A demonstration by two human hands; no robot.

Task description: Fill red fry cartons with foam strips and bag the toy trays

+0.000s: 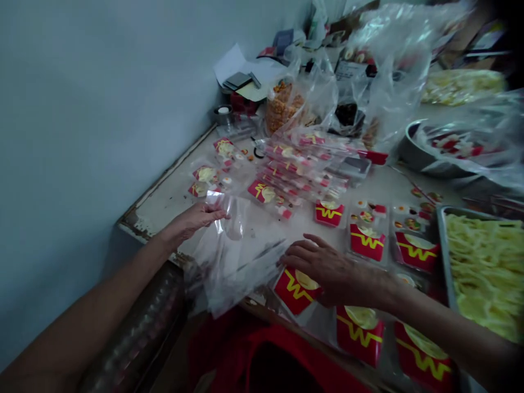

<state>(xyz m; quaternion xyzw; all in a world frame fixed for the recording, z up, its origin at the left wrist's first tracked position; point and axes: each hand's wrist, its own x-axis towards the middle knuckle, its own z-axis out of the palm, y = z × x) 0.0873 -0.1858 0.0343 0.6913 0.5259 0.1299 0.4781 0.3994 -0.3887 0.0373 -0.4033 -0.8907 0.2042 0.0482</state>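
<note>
My left hand (208,214) is closed in a pinch on the top of a clear plastic bag (231,221). More clear bags (229,278) lie under it at the table's front edge. My right hand (317,262) reaches over a red packet with a yellow zigzag (295,292), its fingers stretched out and partly apart. Whether those fingertips touch the packet or the bags, I cannot tell. Similar packets, such as one red-and-yellow packet (368,240) and another by the front edge (360,335), lie in rows around my right forearm.
A metal tray (444,256) of pale yellow strips (483,267) stands at the right. Filled flat packs (286,172) are piled mid-table. Behind them are a bag of orange-brown pieces (284,106) and a round metal pan (413,155). A wall (102,109) borders the left.
</note>
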